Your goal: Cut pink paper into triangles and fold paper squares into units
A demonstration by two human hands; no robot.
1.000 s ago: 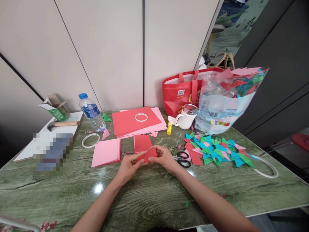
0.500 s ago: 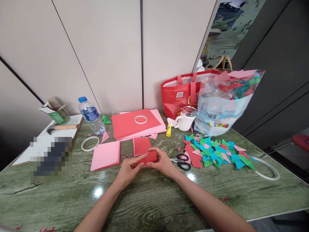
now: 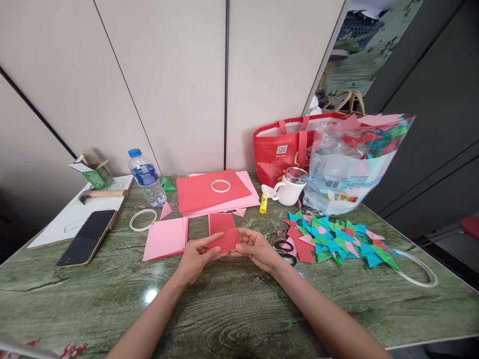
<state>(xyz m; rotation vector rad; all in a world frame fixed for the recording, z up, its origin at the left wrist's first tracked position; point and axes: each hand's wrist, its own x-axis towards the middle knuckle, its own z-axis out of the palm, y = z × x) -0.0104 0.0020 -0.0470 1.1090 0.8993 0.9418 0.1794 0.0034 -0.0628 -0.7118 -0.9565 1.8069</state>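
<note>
My left hand (image 3: pixel 196 255) and my right hand (image 3: pixel 255 247) pinch a small red paper piece (image 3: pixel 225 241) between them, just above the green marble-patterned table (image 3: pixel 232 309). Behind it lies a stack of small red squares (image 3: pixel 220 222). A stack of pink squares (image 3: pixel 165 238) sits to the left. Black scissors (image 3: pixel 285 251) lie right beside my right hand. A pile of folded triangles (image 3: pixel 337 239) in blue, green, pink and red spreads to the right.
Large red and pink sheets (image 3: pixel 213 192) carry a tape ring (image 3: pixel 220 186). Further back stand a water bottle (image 3: pixel 146 178), a white mug (image 3: pixel 290 187), a glue stick (image 3: pixel 263 203), a red bag (image 3: pixel 286 147) and a plastic bag of paper (image 3: pixel 348 164). A phone (image 3: pixel 88 237) lies left.
The red paper has been turned and opened flatter between my fingers. The camera shifted slightly; both hands stay in the same spot.
</note>
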